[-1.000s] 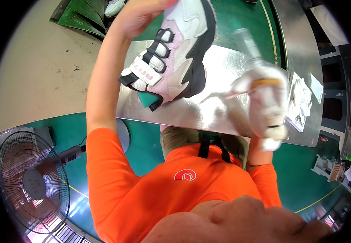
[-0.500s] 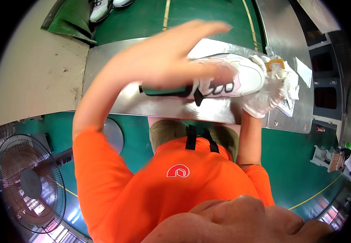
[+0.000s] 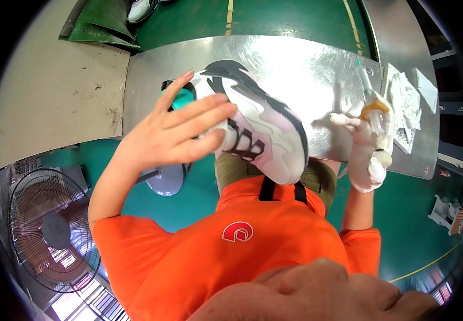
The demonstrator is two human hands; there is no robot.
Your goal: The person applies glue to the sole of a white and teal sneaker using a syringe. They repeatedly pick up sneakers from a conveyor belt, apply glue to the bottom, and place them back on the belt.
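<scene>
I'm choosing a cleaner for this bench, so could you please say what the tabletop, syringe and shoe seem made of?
Tabletop: probably polished metal, shiny; it is grey with bright glare.
Syringe: likely smooth plastic; its barrel is see-through, though glass is possible.
Shoe: perhaps synthetic leather, smooth, in stitched-looking pale panels.

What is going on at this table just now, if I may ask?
A person in an orange shirt is handling a white, pink and black shoe. The bare left hand is on its ankle end; the toe points toward the body. The gloved right hand holds a syringe with an amber collar, apart from the shoe. White sheets lie on the metal table.
</scene>
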